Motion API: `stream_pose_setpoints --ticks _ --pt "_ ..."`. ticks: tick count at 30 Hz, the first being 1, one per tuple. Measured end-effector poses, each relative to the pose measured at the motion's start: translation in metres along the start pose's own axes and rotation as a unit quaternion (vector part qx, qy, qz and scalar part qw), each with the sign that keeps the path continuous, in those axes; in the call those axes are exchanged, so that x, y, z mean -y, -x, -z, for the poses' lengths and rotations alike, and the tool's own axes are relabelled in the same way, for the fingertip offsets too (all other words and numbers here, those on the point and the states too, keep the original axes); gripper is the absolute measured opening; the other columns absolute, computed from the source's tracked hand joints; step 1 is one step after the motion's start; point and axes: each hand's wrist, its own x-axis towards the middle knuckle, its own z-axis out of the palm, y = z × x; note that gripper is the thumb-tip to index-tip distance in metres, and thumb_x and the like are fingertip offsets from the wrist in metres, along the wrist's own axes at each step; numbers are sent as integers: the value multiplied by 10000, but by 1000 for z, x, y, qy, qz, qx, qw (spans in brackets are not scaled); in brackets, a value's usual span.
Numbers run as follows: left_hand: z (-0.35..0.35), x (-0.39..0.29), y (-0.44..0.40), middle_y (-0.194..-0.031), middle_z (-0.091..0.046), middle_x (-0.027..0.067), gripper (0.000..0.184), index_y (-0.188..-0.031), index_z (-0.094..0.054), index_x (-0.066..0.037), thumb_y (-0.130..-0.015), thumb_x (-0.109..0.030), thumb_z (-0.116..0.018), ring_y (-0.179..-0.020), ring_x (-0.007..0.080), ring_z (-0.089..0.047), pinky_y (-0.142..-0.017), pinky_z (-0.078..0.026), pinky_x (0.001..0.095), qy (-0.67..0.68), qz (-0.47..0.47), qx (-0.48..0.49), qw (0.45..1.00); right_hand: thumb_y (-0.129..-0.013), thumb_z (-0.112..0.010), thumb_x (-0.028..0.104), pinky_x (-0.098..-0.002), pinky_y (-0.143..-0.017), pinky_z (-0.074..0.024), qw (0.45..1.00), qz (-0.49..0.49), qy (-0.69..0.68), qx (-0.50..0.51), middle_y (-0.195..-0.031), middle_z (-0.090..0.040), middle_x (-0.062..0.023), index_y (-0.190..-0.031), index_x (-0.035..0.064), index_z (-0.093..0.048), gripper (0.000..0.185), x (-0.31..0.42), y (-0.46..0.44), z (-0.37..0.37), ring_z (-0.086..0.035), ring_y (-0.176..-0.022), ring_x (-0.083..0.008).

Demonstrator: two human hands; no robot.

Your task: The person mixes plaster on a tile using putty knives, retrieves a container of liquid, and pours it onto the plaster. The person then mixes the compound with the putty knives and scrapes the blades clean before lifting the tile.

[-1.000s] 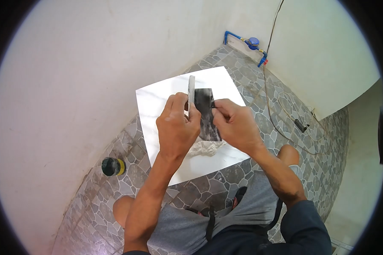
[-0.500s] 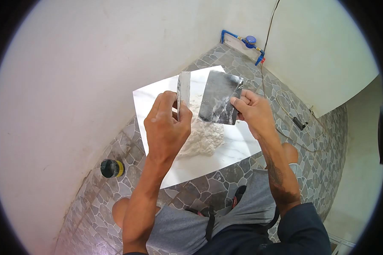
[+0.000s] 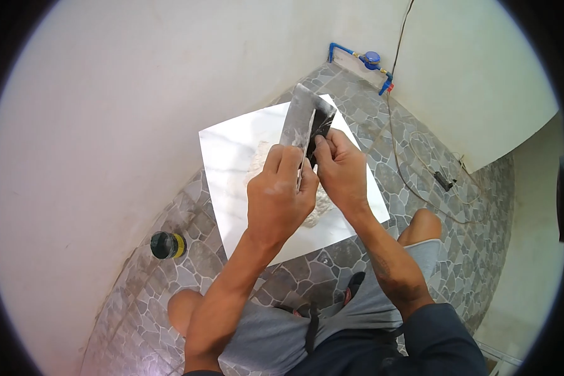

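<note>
My left hand (image 3: pixel 279 195) is closed on a flat grey scraper (image 3: pixel 299 116), which is tilted upright and smeared with white. In my right hand (image 3: pixel 343 172), thumb and fingers pinch a black rectangular scraper (image 3: pixel 323 120) streaked with white. The two blades come together edge to face, and the grey one covers part of the black one. Beneath both hands is a heap of whitish powdery or pasty material (image 3: pixel 257 164), partly hidden by my left hand. It lies on a white marble-patterned sheet (image 3: pixel 222 150).
An open dark can with a yellow label (image 3: pixel 168 245) stands on the stone-patterned floor (image 3: pixel 188 263) at left. Blue pipes with a water meter (image 3: pixel 371 59) run along the far wall. A cable with a black connector (image 3: pixel 443 181) lies at right. Pale walls border the floor.
My hands have come together. The right brought the black scraper leftward against the grey one, which moved right and turned its face toward me. Both scrapers stay held.
</note>
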Motion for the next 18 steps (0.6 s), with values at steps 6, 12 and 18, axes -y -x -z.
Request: stream_pose_setpoints --ticks 6,12,18 --pt "5 0 2 -829 -575 116 160 -924 -557 -22 -833 7 -686 -578 275 -627 -469 -500 373 15 1 -11 1000 -968 -595 138 -333 -514 -440 1000 15 20 -5 -612 -605 -122 -963 -65 -631 206 10 8 -4 -548 -509 -156" --pt "2 11 2 -828 -572 120 144 -910 -545 -20 -852 5 -675 -568 265 -641 -466 -502 374 -1 -2 -20 1000 -964 -601 125 -350 -507 -445 997 43 56 -4 -607 -607 -127 -933 -57 -623 187 23 28 4 -561 -502 -157" --pt "9 21 -3 -844 -583 120 124 -891 -552 -28 -859 -2 -669 -565 274 -637 -472 -497 380 -30 6 -24 999 -973 -599 139 -336 -524 -434 998 26 53 2 -599 -588 -132 -906 -60 -609 210 6 18 21 -541 -524 -129"
